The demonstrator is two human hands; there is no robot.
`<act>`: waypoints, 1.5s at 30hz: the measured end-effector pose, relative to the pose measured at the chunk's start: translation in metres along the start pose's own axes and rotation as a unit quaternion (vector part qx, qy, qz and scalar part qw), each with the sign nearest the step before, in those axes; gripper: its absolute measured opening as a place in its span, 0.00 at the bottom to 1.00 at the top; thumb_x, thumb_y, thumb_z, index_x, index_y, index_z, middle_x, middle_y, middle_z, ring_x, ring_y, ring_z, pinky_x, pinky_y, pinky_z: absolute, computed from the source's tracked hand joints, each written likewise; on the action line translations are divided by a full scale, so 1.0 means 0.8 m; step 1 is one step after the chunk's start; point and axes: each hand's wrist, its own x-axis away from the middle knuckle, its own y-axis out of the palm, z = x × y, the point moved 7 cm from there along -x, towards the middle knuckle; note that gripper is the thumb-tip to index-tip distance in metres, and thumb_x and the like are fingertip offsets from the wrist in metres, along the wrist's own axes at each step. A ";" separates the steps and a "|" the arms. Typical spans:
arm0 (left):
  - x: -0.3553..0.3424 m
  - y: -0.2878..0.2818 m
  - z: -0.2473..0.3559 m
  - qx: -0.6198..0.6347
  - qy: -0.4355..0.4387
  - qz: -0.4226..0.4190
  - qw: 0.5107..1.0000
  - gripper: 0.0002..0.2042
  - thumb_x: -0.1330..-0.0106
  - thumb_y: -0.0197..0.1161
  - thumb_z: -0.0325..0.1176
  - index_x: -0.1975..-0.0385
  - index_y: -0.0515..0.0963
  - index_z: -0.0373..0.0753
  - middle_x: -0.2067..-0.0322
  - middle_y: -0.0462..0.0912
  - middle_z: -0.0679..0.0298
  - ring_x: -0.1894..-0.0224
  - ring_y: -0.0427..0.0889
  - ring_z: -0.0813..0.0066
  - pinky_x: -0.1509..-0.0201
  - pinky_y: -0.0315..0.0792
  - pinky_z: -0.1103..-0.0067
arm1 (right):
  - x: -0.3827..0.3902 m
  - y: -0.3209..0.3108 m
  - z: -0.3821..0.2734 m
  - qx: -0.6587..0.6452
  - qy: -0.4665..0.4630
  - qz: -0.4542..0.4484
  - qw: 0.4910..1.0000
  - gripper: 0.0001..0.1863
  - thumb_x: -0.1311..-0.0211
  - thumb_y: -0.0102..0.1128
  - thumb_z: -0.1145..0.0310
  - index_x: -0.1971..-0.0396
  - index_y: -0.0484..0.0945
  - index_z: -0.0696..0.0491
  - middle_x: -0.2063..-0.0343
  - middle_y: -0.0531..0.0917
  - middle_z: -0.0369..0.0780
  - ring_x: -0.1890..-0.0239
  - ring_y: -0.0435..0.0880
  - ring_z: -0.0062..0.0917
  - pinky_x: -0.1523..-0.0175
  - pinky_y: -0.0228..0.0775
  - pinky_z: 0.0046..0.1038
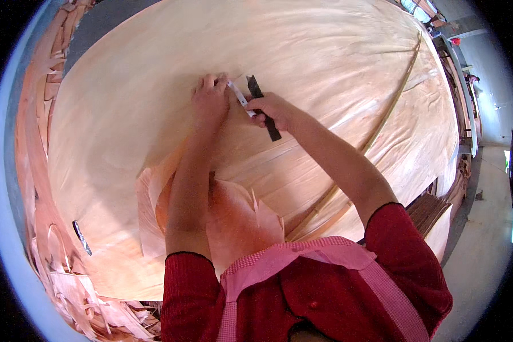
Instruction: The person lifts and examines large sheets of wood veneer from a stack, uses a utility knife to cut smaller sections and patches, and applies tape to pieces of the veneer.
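A broad stack of pale wood veneer sheets (137, 97) lies under both hands. My left hand (211, 98) rests on the top sheet with its fingers spread, the fingertips beside the upper end of a white strip (238, 94) with small dark marks. To its right, my right hand (272, 111) is closed around a dark flat bar (255, 88) that has a notched upper end. The strip's lower end reaches that hand's fingers; whether they also grip it is hard to tell. Below my forearms lies a loose reddish veneer piece (239, 214) with torn edges.
A long thin stick (394, 102) lies diagonally across the right side of the stack. A small dark, shiny blade-like item (82, 237) sits at the lower left. Veneer scraps (43, 165) pile along the left edge. Brown sheets (422, 212) are stacked near my right elbow.
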 end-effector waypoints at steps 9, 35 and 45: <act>0.013 -0.002 0.015 -0.029 0.067 -0.018 0.997 0.13 0.48 0.53 0.31 0.61 0.75 0.49 0.56 0.71 0.68 0.58 0.71 0.68 0.59 0.67 0.68 | 0.021 -0.027 -0.016 0.224 -0.101 0.171 0.954 0.07 0.56 0.59 0.70 0.82 0.76 0.59 0.88 0.75 0.39 0.88 0.71 0.22 0.84 0.61 0.24; 0.057 -0.047 -0.022 -0.068 -0.004 -0.120 0.990 0.18 0.41 0.50 0.40 0.51 0.66 0.42 0.46 0.62 0.62 0.41 0.57 0.62 0.41 0.51 0.59 | -0.059 0.061 -0.032 0.204 -0.071 0.075 0.974 0.08 0.54 0.57 0.74 0.71 0.76 0.58 0.87 0.74 0.40 0.90 0.70 0.20 0.89 0.57 0.19; 0.072 -0.031 -0.026 -0.077 0.029 -0.134 0.988 0.21 0.41 0.50 0.41 0.47 0.63 0.44 0.44 0.62 0.62 0.40 0.55 0.62 0.41 0.45 0.53 | -0.057 0.060 -0.027 0.413 -0.151 0.150 0.885 0.13 0.49 0.55 0.61 0.70 0.76 0.56 0.74 0.78 0.42 0.71 0.78 0.30 0.69 0.71 0.29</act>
